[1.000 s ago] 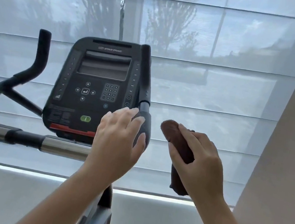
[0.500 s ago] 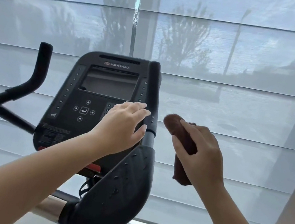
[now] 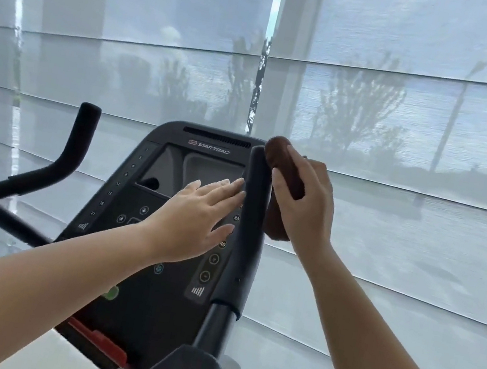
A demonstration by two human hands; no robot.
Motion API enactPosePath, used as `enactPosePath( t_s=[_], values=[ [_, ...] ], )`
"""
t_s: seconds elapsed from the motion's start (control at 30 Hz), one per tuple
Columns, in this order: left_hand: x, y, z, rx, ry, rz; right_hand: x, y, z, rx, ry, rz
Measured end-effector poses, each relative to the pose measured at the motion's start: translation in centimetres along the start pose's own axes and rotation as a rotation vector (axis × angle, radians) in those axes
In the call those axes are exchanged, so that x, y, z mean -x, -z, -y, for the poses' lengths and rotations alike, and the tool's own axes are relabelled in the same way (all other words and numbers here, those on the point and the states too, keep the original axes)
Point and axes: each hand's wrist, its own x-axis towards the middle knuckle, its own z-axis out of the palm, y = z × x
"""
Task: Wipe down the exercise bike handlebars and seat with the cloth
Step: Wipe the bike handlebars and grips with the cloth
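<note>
The brown cloth (image 3: pixel 284 167) is gripped by the curled fingers of the right hand (image 3: pixel 307 210) and held against the top of the upright handlebar (image 3: pixel 251 218). The left hand (image 3: pixel 197 218) is spread flat before the console (image 3: pixel 169 171), fingertips seemingly touching the handlebar.

Black handlebar (image 3: pixel 248 224), brown cloth (image 3: pixel 276 150) against it

- One view was supplied: a wide-angle camera worn on the person's head.
- It faced forward and slightly down, toward the window blinds (image 3: pixel 410 116).
- It sat close to the bike console (image 3: pixel 149 197), which filled the lower centre of the frame.
- The right handlebar (image 3: pixel 246 233) rose at centre; the left handlebar (image 3: pixel 80 136) stood toward the left edge.
- Both forearms entered from the bottom edge, with the left hand (image 3: pixel 194 218) and the right hand (image 3: pixel 306 208) holding the cloth (image 3: pixel 277 153) near mid-frame.
</note>
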Motion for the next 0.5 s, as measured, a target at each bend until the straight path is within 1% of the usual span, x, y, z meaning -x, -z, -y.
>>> enactPosePath(
  t_s=[0.1, 0.2, 0.27, 0.33, 0.43, 0.5],
  values=[
    [-0.4, -0.7, 0.6, -0.019, -0.01, 0.023, 1.1, -0.9, -0.9, -0.143, 0.021, 0.019],
    [-0.2, -1.0, 0.7, 0.041, -0.05, 0.004, 5.6, -0.6, -2.3, -0.177, 0.098, 0.088],
    [-0.1, -1.1, 0.8, 0.068, -0.065, -0.003, 7.7, -0.5, -2.8, -0.18, 0.113, 0.132],
    [-0.2, -1.2, 1.0, 0.083, -0.071, 0.002, 7.0, -0.7, -2.6, -0.167, 0.102, 0.107],
    [-0.3, -1.1, 1.3, 0.073, -0.081, 0.022, 2.5, -1.4, -1.4, -0.183, 0.071, 0.04],
    [-0.3, -1.0, 1.5, 0.058, -0.086, 0.039, 0.4, -1.6, -0.9, -0.221, 0.044, 0.033]
  ],
)
